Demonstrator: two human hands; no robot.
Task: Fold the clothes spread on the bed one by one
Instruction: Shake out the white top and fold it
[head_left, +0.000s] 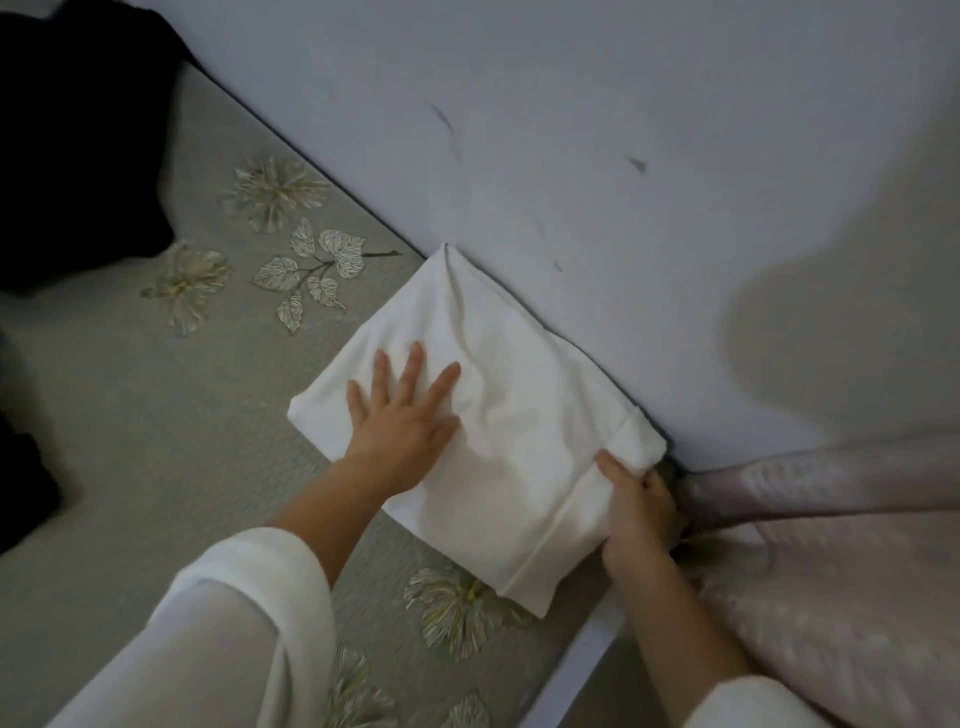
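A white garment (514, 415), folded into a rough square, lies on the grey bedspread (156, 441) against the wall. My left hand (402, 415) rests flat on its left half with the fingers spread. At the garment's right edge, my right hand (639, 506) has its fingers curled around the folded cloth, near the corner by the wall. Both of my forearms wear white sleeves.
The pale wall (571, 130) runs diagonally behind the garment. Dark clothing (78, 130) is heaped at the upper left, and more dark cloth (21, 467) sits at the left edge. A pink quilted cover (831, 545) lies at the right. Leaf and flower embroidery marks the bedspread.
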